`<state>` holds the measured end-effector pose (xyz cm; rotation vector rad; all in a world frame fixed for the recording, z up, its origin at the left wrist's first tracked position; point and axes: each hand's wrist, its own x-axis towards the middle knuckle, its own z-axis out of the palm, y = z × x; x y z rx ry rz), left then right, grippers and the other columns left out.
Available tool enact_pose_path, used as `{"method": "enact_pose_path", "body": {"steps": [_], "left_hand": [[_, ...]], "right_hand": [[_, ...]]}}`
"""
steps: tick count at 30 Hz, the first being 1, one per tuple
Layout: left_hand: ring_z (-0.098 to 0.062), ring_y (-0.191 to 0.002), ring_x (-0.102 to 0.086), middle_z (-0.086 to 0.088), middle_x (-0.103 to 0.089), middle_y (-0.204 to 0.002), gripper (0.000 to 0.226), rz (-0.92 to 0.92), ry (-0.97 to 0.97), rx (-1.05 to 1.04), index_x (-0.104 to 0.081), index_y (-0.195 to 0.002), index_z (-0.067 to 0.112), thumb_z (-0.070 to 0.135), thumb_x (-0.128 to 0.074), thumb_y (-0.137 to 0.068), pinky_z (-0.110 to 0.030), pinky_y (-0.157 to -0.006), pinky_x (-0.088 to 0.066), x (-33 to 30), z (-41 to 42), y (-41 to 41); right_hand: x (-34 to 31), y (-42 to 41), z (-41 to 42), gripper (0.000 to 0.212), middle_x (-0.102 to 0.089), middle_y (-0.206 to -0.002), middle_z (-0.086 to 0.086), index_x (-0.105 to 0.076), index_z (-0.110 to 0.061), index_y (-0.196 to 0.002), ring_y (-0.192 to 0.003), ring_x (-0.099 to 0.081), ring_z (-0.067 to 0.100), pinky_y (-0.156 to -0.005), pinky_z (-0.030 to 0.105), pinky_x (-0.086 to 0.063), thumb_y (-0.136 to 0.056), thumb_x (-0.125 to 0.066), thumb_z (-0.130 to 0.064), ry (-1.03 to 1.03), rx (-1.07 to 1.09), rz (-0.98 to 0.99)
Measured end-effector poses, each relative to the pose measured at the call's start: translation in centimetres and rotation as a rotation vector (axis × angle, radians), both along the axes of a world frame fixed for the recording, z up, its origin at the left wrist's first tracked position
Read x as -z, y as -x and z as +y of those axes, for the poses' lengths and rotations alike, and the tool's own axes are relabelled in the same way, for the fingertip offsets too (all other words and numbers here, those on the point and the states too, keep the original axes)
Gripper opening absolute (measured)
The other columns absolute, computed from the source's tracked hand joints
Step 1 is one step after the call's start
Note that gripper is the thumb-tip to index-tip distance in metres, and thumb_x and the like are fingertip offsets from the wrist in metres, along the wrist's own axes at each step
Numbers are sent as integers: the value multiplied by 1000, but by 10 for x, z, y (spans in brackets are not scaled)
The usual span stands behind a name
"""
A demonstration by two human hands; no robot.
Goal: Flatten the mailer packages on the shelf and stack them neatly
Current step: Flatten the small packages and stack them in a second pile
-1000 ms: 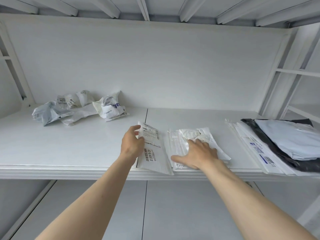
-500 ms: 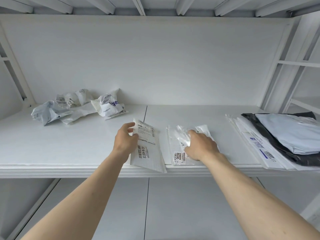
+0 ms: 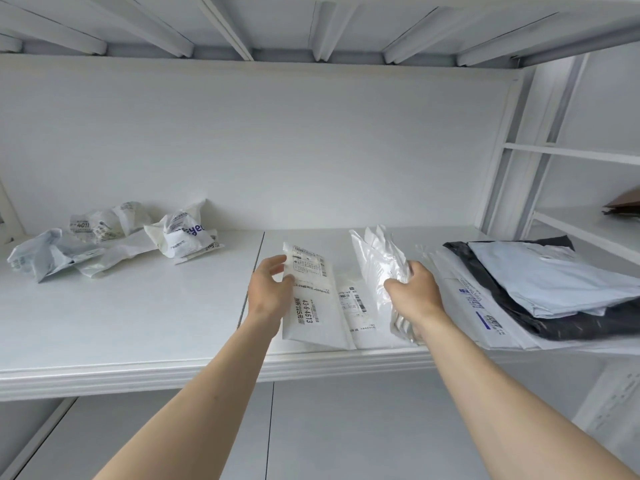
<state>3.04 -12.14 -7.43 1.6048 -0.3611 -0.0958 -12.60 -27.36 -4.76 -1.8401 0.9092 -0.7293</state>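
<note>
Two mailers (image 3: 313, 299) partly behind hands (image 3: 415, 296)

1. The right hand (image 3: 414, 292) covers the lower part of the clear mailer (image 3: 379, 268) it grips; its fingertips are hidden behind the film.
2. The left hand (image 3: 268, 294) hides the left edge of the white mailer (image 3: 311, 306).
3. The flat label sheet (image 3: 356, 306) is partly under both mailers; its print is too small to read.
4. The stack (image 3: 540, 292) runs off the right edge.
5. A brown thing (image 3: 623, 204) at the right edge is cut off; what it is cannot be told.
6. The crumpled pile (image 3: 110, 240) shows only partial lettering.
</note>
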Motion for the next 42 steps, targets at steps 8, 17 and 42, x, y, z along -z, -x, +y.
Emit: {"method": "enact_pose_path", "body": {"steps": [8,17,42], "left_hand": [[-21,-101,-62,5,-57,-124,37,-24,-132,-8,-61,-109,38,6,-47,-95,-41,-93,-52,21,-51,22],[-24,-108,-57,-4,-58,-121,35,-113,-395,31,-56,-124,20,10,-44,-93,-39,-97,-46,20,-71,36],[-29,-90,-62,-9,-64,-96,18,25,-465,159,-56,-98,10,3,-46,-84,-33,-77,-50,10,-42,10]], "right_hand": [[-5,7,-11,32,-63,-103,4,-52,-21,-114,-75,-60,21,-68,33,-50,-82,-53,-17,59,-5,19],[-27,-1,29,44,-60,-123,13,-40,-15,-133,-111,-57,37,-78,36,-40,-91,-54,-18,578,-135,472],[19,-12,27,73,-17,-161,-7,-35,-40,-145,-150,-3,23,-113,55,-18,-82,-40,-78,547,-510,698]]}}
